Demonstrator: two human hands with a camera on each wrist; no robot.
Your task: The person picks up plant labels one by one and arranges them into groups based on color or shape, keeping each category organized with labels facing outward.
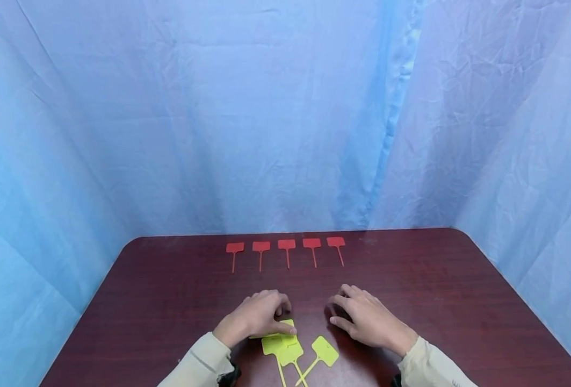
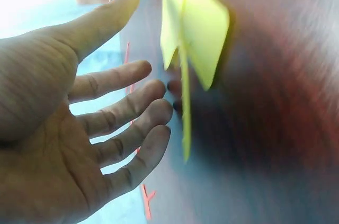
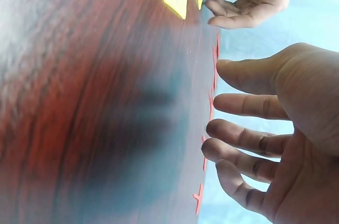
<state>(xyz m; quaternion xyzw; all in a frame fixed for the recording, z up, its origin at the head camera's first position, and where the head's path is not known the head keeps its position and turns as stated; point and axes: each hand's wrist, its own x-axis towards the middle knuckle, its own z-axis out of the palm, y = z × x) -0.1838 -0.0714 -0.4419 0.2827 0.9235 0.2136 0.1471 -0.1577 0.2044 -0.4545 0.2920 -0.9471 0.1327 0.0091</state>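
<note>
Several yellow T-shaped plant labels point(image 1: 289, 352) lie overlapping near the front of the table, and one more yellow label point(image 1: 325, 351) lies just to their right, its stem crossing another. My left hand point(image 1: 261, 316) is at the far left side of this pile, its thumb overlapping the top label in the head view. In the left wrist view its thumb and fingers point(image 2: 127, 115) are spread apart beside the yellow labels point(image 2: 204, 28), with nothing between them. My right hand point(image 1: 368, 318) hovers low over the table to the right of the pile, fingers loosely bent and holding nothing.
Farther back, a row of several red plant labels point(image 1: 287, 245) lies side by side, stems toward me. The dark reddish wooden table point(image 1: 425, 279) has rounded far corners. Blue curtains point(image 1: 275, 118) hang behind it and along both sides.
</note>
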